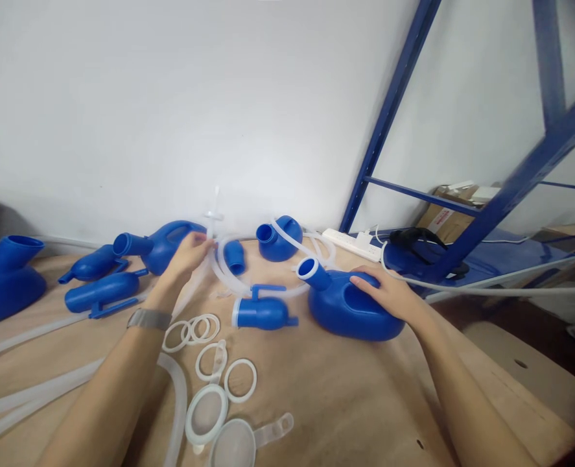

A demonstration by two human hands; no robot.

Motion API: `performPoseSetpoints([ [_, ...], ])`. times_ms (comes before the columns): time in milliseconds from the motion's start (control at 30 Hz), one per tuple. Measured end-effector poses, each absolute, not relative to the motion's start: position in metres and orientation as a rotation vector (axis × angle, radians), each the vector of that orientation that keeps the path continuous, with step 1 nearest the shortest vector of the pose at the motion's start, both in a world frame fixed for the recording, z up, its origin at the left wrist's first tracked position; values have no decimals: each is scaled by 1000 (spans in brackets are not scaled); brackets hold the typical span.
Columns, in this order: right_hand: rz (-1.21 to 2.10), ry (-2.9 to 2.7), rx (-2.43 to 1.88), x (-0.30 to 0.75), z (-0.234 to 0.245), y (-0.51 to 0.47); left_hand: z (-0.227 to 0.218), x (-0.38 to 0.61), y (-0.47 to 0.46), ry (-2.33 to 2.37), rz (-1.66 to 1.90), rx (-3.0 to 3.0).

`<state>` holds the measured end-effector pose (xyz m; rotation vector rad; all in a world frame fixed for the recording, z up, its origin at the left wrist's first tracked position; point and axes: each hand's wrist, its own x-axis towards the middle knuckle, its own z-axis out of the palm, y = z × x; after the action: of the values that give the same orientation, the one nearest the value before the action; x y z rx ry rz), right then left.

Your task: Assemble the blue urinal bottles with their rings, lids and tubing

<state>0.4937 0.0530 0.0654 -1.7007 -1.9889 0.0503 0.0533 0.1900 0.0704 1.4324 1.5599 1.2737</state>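
My right hand (383, 290) is closed around the handle of a blue plastic urinal bottle (348, 321). The bottle rests on the brown-covered table, its slanted neck tipped up to the left with a white ring at the mouth. To the left, my left hand (192, 251) pinches a translucent hose (210, 230) near a white fitting at its upper end. Between the hands lies a small blue funnel-like piece (262, 312) with a side arm and a white rim. White rings (241, 381) and translucent lids with straps (207, 415) lie nearer to me.
Several more blue bottles (168, 243) and blue pieces (102, 292) stand or lie on the left and along the wall. Loose hoses (39, 392) cross the left side. A white power strip (352, 244) and a blue metal rack (389, 117) are at the right.
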Motion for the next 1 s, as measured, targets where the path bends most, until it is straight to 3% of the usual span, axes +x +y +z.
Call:
performPoseSetpoints([
  [233,206,-1977,-1680,487,70,52,145,69,145,907,1652,1252],
  [467,153,-1954,-1706,481,71,51,200,66,93,674,1393,1051],
  [567,180,-1954,-1702,478,74,49,207,67,83,670,1341,933],
  [767,172,-1956,-1674,480,74,49,209,70,84,534,1655,876],
  [933,166,-1927,-1711,481,72,50,194,53,105,657,2091,1354],
  [1000,189,-1919,-1721,480,73,50,184,46,113,838,2085,1700],
])
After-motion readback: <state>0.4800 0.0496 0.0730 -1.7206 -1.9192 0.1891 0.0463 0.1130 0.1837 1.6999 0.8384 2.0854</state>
